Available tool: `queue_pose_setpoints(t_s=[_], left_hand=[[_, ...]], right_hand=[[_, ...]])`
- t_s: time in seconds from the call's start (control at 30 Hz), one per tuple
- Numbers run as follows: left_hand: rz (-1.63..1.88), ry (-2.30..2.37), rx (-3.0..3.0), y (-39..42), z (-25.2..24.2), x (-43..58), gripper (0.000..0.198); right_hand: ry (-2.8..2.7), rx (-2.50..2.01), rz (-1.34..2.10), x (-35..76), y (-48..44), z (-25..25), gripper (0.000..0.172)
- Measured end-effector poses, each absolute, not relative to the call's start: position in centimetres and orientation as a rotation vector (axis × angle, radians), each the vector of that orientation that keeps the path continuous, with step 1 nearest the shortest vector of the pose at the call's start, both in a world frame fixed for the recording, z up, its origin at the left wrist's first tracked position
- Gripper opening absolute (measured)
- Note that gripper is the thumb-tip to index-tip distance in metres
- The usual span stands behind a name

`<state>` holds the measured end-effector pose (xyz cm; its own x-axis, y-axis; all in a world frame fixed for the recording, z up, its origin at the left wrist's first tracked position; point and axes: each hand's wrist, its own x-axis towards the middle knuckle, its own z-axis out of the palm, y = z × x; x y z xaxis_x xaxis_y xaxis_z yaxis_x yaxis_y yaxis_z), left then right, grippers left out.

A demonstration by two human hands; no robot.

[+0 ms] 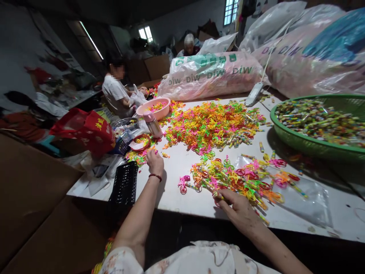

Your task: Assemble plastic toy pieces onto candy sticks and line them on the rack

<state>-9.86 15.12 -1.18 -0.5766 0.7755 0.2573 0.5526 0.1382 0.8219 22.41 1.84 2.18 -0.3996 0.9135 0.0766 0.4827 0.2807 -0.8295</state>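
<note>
My left hand (154, 160) reaches out to the left part of the white table (182, 163), fingers curled down onto a few small neon plastic pieces (139, 156). A red bead bracelet circles that wrist. My right hand (238, 209) rests at the table's near edge, its fingers pinched on a small colourful piece from the heap of assembled neon toys (239, 179) just in front of it. A large pile of loose neon pieces (211, 123) lies further back in the middle.
A green basket (288, 137) of small tubes stands at right. Further off are a pink bowl (155, 108), a pink-capped bottle (151, 122), a black tray (124, 183), clear bags (308, 205), big filled sacks (211, 74) and a power strip (253, 94). Another person (115, 89) sits at far left.
</note>
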Motion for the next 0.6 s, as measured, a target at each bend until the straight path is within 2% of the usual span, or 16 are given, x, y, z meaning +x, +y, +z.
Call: queue_pose_setpoints(t_s=[0.1,0.27,0.37,0.47,0.6], left_hand=[[1.336,2.149,1.48,15.9,-0.1,-9.1,0.019],[1.114,1.847,1.76,19.2,-0.5,-2.1,0.013],[1.114,1.782,1.792,21.2,-0.7,1.7,0.011],[1.141,1.788,1.722,22.4,-0.7,3.2,0.002],[1.216,1.804,1.543,22.3,-0.9,2.6,0.012]], right_hand=[[-2.007,-1.251,1.009,22.0,1.5,1.8,0.022],[-2.03,-1.217,1.0,21.4,0.9,1.4,0.018],[-2.047,-1.22,1.015,21.5,0.4,1.4,0.017],[-2.041,-1.255,1.005,22.2,0.1,1.5,0.016],[-2.016,-1.284,1.001,23.1,0.0,1.4,0.015]])
